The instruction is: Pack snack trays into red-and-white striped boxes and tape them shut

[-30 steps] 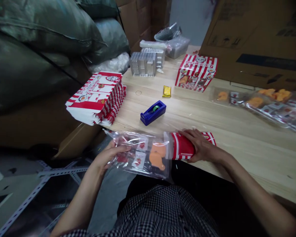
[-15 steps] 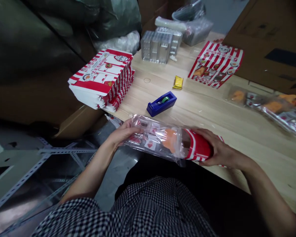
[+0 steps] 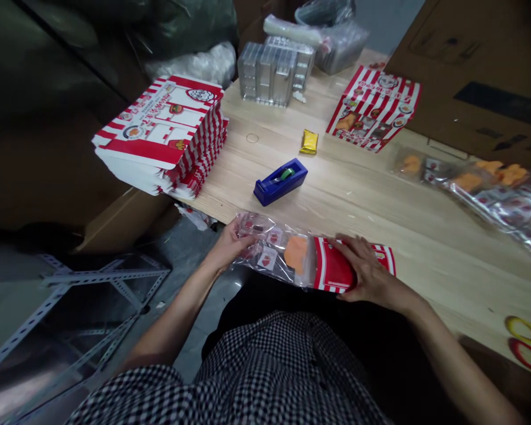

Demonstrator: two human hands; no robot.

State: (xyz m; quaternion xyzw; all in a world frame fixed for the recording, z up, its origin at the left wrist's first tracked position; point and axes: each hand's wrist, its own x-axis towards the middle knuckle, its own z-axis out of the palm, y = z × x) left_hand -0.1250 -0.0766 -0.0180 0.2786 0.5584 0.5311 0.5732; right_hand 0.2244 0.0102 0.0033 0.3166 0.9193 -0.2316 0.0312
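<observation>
My left hand [image 3: 232,243] pinches the left end of a clear plastic bag [image 3: 272,267] at the table's front edge. Through the film I see small printed packets and an orange piece [image 3: 296,254]. The bag's right end meets a red and white striped cardboard box [image 3: 334,265]; how far it reaches inside is hidden. My right hand [image 3: 363,268] is wrapped over that box, thumb on the near side and fingers across the top. Just beyond the bag lies a blue tape dispenser [image 3: 281,182] with a green roll.
A stack of striped flat cartons [image 3: 159,130] stands at the left. Clear plastic boxes [image 3: 268,74] and a striped box [image 3: 374,109] are at the back, near a yellow sachet [image 3: 309,142]. Filled bags [image 3: 491,192] lie right, by a large cardboard carton [image 3: 482,77]. Scissors [image 3: 528,345] lie far right.
The red box has moved left over the bag's right end, and its opening no longer shows. My right hand moved left with it. The whole view has shifted slightly.
</observation>
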